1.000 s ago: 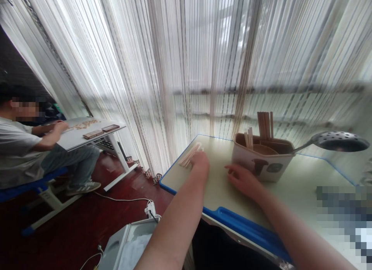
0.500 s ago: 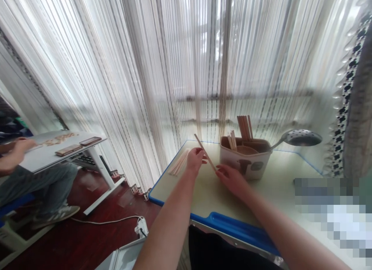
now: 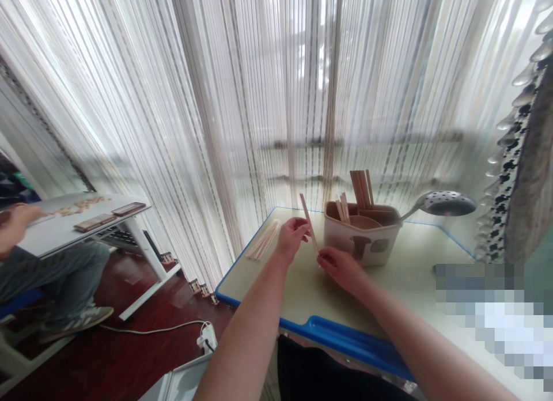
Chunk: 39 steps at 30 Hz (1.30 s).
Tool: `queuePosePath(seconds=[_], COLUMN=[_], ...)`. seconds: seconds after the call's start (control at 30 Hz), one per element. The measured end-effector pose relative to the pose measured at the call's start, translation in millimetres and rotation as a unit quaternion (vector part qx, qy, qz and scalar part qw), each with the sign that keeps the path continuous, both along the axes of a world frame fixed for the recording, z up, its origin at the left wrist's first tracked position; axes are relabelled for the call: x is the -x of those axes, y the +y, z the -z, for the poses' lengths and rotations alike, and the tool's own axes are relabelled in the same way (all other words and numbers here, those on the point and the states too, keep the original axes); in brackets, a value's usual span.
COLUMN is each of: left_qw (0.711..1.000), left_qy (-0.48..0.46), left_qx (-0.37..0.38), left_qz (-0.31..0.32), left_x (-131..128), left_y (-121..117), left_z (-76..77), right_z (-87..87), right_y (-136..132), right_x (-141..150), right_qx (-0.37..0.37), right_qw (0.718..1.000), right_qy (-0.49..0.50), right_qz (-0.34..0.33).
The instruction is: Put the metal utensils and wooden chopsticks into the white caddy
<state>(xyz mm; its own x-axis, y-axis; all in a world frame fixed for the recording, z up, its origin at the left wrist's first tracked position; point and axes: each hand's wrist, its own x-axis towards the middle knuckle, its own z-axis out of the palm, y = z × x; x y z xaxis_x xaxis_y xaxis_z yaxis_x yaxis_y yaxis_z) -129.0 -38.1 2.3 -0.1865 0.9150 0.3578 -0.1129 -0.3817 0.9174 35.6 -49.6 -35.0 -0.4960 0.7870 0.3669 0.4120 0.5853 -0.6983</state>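
Between my two hands, pale wooden chopsticks (image 3: 309,223) stand tilted above the table; whether it is one or a pair pressed together I cannot tell. My left hand (image 3: 294,237) pinches them around the middle. At their lower end, the fingers of my right hand (image 3: 338,265) are closed on the tip. A loose bundle of chopsticks (image 3: 263,241) lies on the table to the left of my left hand. Just beyond my right hand is a white and brown utensil holder (image 3: 375,237), with pale sticks (image 3: 343,207) and darker brown chopsticks (image 3: 362,189) upright in its compartments.
A slotted metal ladle (image 3: 449,203) leans out of the holder to the right. The cream table (image 3: 298,297) has a blue edge. At left, another person's hand (image 3: 19,222) is over a white table (image 3: 47,239) with small pieces. A power strip (image 3: 207,337) lies below.
My left hand has come away from the bundle with chopsticks, and my right hand has closed on their lower end. They have turned more upright. The view has swung right.
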Motion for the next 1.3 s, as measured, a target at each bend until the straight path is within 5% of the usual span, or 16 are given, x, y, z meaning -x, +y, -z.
queuePosePath(seconds=[0.27,0.57,0.87,1.17,1.3], left_qw=[1.000,0.998,0.998,0.999,0.999], left_qy=[-0.021,-0.032,-0.029,0.000,-0.011], left_qx=[0.017,0.030,0.002,-0.014,-0.022], left_qz=[0.010,0.043,0.055,0.043,0.045], left_x=[-4,-4,-1,0,-2], left_y=[-6,-8,-5,-6,-9], left_z=[-6.6,-7.2,-2.6,-2.2,-6.5], right_z=[-5.3,9.3,-4.2,-7.8,-19.9], right_y=[-3,2,-6,-11,-20], right_x=[0,1,1,1,-4], right_qx=[-0.019,0.128,0.180,0.078,-0.148], right_qw=[1.000,0.987,0.977,0.996,0.982], right_qy=[-0.003,0.074,0.106,0.014,-0.115], right_qz=[-0.012,-0.059,-0.043,-0.037,0.040])
